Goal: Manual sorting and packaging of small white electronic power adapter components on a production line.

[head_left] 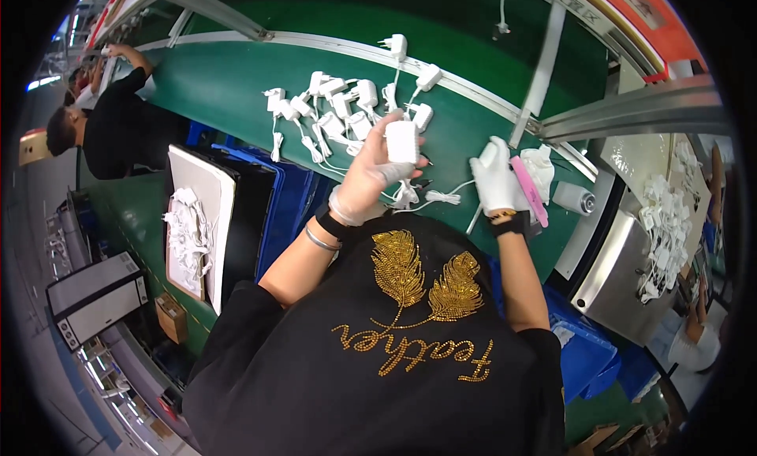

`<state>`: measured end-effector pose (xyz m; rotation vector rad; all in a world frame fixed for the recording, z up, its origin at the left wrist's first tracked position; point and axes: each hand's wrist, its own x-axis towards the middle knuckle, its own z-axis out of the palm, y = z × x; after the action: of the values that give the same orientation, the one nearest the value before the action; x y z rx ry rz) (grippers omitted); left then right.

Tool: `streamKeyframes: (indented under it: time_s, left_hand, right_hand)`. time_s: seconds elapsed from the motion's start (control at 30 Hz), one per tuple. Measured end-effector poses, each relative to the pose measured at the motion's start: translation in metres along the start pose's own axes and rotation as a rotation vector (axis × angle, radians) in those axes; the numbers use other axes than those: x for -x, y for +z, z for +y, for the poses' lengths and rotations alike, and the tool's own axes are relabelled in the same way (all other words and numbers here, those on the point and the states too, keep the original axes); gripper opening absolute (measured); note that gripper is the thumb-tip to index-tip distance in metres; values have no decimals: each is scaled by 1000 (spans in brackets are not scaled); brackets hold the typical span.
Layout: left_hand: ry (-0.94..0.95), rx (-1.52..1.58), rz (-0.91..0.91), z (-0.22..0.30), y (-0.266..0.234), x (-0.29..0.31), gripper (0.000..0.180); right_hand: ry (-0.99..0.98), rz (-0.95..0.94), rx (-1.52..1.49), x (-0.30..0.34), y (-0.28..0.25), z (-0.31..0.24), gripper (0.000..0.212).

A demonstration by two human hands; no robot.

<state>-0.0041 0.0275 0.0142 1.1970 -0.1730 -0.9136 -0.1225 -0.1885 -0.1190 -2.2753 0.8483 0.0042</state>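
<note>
My left hand point(367, 174) is closed around a white power adapter point(403, 143), raised over the green bench. White material wraps its wrist and thumb. A thin white cable with a bundled coil point(442, 197) lies below it and runs toward my right hand point(495, 178). That hand, in a white glove, rests on the bench with its fingers stretched away from me; what lies beneath it is hidden. Touching its right side is a long pink strip point(529, 190). Beyond the left hand lie several white plug adapters point(341, 105) with their cables, heaped together.
A crumpled white cloth point(538, 167) and a clear bottle point(574, 197) stand right of my right hand. A metal rail point(331, 42) borders the bench's far side. Blue bins point(288, 207) and a tray of white cables point(225, 243) are at left. A co-worker point(118, 128) works farther left.
</note>
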Motion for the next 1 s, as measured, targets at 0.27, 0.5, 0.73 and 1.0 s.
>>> streamKeyframes:
  time_s: [0.27, 0.5, 0.73, 1.0]
  left_hand:
    - [50, -42, -144, -1, 19, 13, 87]
    - [-44, 33, -93, -4, 4, 21, 81]
    - [-150, -18, -11, 36, -16, 64, 66]
    - [46, -23, 15, 45, 5, 72, 66]
  right_hand:
    - [-14, -178, -1258, 52, -59, -81, 85]
    - [-67, -281, -1313, 81, -69, -120, 92]
    - [-38, -341, -1351, 90, -85, -127, 85]
    - [-19, -334, -1364, 92, -85, -125, 68]
